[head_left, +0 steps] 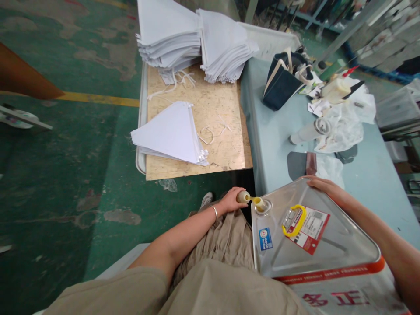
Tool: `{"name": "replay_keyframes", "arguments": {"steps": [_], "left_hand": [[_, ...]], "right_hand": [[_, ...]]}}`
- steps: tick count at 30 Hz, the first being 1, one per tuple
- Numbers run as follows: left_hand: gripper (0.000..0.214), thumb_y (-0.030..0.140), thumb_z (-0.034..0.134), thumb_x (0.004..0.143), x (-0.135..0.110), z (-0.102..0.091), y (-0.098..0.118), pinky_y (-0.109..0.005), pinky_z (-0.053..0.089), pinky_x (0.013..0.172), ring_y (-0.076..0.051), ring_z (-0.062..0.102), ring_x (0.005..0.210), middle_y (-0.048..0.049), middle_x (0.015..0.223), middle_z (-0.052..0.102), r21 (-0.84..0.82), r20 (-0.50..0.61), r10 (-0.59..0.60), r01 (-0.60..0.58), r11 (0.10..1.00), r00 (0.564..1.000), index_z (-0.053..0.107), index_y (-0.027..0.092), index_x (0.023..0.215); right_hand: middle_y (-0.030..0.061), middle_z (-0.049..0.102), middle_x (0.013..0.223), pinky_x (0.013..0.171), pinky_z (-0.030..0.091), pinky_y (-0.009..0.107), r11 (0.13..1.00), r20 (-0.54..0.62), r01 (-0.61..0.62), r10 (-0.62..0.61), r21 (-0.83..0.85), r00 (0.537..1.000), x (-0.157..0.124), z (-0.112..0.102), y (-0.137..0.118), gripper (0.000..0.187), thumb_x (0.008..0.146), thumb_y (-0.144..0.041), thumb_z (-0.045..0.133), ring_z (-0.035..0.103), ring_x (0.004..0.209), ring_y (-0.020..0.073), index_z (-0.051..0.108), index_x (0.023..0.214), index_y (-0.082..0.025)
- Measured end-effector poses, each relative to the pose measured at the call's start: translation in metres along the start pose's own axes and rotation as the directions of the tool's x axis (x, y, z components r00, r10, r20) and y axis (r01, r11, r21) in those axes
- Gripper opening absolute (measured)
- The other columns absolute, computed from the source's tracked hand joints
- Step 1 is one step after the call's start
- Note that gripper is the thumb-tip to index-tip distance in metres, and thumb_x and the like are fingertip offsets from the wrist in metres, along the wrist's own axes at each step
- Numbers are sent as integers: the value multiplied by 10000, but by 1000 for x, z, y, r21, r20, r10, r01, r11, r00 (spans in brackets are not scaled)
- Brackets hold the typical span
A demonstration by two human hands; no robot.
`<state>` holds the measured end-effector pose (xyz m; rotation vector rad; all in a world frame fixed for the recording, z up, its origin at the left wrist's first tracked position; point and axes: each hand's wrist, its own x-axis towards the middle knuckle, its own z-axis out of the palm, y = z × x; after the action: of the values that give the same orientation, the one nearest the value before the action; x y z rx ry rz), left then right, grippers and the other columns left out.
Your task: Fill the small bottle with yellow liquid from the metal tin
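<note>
A large square metal can (328, 245) with a yellow handle (294, 220) and a red label is tilted toward me over the table's near corner. Yellow liquid runs from its spout (260, 204). My left hand (231, 201) is closed around a small bottle (243, 197) held at the spout. My right hand (323, 186) lies on the can's far upper edge, fingers flat against the metal.
A wooden cart (223, 131) carries stacks of white triangular sheets (170, 133) and loose strings. The blue-grey table (272, 131) bears a dark tote bag (284, 78), a white roll (306, 131), plastic wrap and clutter. Green floor lies to the left.
</note>
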<state>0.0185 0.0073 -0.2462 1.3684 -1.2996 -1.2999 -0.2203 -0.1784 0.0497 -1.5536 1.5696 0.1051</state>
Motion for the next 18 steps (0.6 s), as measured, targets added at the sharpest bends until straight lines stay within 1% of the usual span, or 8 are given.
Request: {"name": "replay_keyframes", "arguments": {"steps": [3,7,11,18], "left_hand": [[713,410,894,649,0,0,0,-457,410,1123,-296,543,1242,-103,1281,596,-10,-5,7,-7,1000,1000,613,210,1273],[702,422,890,652,0,0,2,-460,415,1119,-295,549,1237,-100,1285,596,-16,-5,4,-4,1000,1000,617,220,1267],[706,424,888,656,0,0,4,-460,410,1124,-300,549,1238,-113,1294,594,-11,-2,8,-8,1000,1000,618,206,1271],[695,384,896,656,-1,1,3,-466,415,1125,-296,552,1243,-107,1289,604,-22,-11,7,-8,1000,1000,619,206,1267]], "right_hand": [[46,745,1229,913,588,399,1000,0,4,-4,-4,1000,-3,0,-1,539,858,-522,581,694,1095,325,684,1306,-241],[49,739,1241,887,595,401,1000,22,-2,2,-12,1000,-5,-1,-2,560,862,-511,579,698,1082,323,659,1343,-236],[62,751,1204,843,601,399,999,4,-20,20,31,1000,-7,0,-2,570,852,-498,592,705,1047,324,654,1355,-236],[52,762,1165,827,596,387,998,37,-25,22,65,999,-6,-1,-3,575,842,-482,597,712,1015,308,645,1361,-240]]}}
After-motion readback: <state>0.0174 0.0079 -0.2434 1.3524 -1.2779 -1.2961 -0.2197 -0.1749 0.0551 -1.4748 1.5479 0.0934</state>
